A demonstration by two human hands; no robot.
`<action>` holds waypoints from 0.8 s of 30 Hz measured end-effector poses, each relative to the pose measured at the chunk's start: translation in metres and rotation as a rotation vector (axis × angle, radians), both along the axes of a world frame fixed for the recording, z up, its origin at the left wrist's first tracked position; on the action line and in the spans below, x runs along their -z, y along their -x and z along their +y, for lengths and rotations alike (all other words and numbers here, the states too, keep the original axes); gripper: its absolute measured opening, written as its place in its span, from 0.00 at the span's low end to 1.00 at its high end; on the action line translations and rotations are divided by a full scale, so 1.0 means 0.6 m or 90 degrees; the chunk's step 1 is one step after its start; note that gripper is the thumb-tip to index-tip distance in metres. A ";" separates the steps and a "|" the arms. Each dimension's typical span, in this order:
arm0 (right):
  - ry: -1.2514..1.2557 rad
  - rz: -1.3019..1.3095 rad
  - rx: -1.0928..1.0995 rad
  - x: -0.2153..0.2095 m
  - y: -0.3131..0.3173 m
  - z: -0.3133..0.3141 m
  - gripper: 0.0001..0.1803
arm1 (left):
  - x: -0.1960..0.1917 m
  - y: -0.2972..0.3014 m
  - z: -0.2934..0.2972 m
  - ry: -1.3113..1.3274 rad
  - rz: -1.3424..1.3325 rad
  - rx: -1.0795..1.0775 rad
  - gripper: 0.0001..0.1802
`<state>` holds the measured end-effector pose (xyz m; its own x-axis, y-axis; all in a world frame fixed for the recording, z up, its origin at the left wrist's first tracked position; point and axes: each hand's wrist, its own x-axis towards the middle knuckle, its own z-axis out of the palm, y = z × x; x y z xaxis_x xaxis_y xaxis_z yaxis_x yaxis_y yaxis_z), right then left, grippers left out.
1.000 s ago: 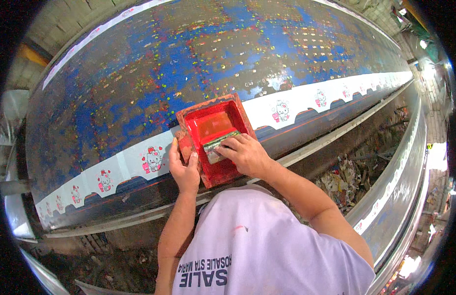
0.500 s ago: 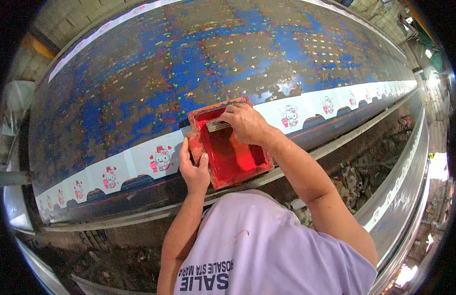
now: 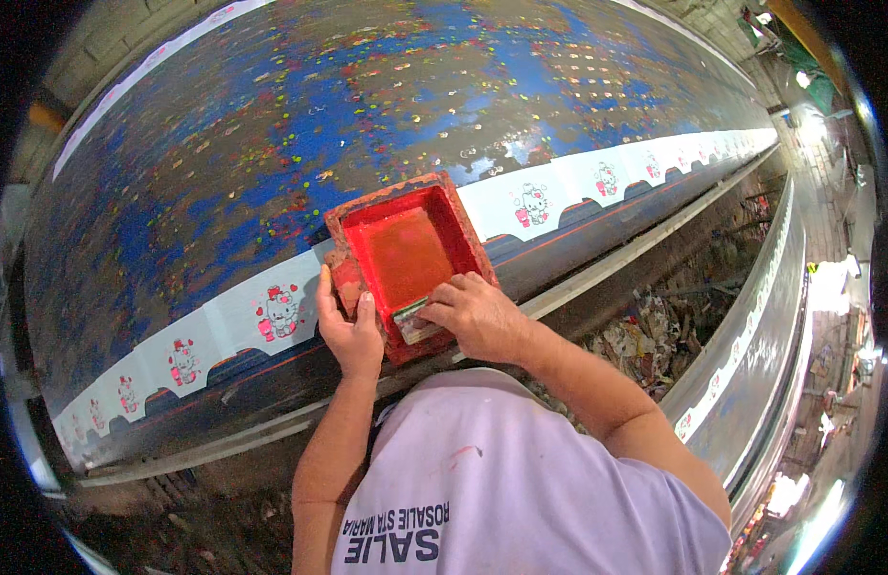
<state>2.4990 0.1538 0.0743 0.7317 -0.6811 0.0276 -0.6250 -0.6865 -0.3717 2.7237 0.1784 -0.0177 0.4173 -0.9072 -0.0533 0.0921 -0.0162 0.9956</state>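
Note:
A wooden screen-printing frame (image 3: 384,198), crusted with red, lies across a white printed strip along the near edge of a long table. Red ink coats its inner walls and the mesh. My left hand (image 3: 351,337) grips a crusted tab on the frame's left side, thumb and fingers on either side of it. Inside the frame, at its near end, my right hand (image 3: 484,320) holds a small squeegee (image 3: 415,329) with a pale edge. My fingers cover part of the squeegee. The strip (image 3: 243,299) carries cartoon cat figures in red, pink and black on both sides of the frame.
The long table (image 3: 257,144) is dark and blue, speckled with coloured paint dots. A pale rail (image 3: 645,251) runs along its near side. Scraps (image 3: 645,345) litter the ground below. Another long table (image 3: 751,355) with a printed strip stands at the right.
My right hand has drawn the squeegee from the far end of the frame to its near end. My left hand still holds the frame. The whole view has shifted slightly.

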 end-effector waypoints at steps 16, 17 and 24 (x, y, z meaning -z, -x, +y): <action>-0.051 -0.338 0.322 0.048 0.163 0.061 0.23 | -0.036 0.090 -0.013 0.017 -0.193 -0.076 0.53; -0.093 -0.367 0.362 0.053 0.185 0.059 0.22 | -0.037 0.108 -0.017 0.042 -0.202 -0.077 0.53; -0.027 -0.377 0.351 0.076 0.365 0.022 0.24 | -0.013 0.286 -0.077 0.043 -0.257 -0.059 0.53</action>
<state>2.2799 0.1672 0.0287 0.1622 -0.9488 0.2710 -0.5604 -0.3146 -0.7661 2.5521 0.1324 -0.0098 0.4727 -0.8605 0.1897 -0.3081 0.0403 0.9505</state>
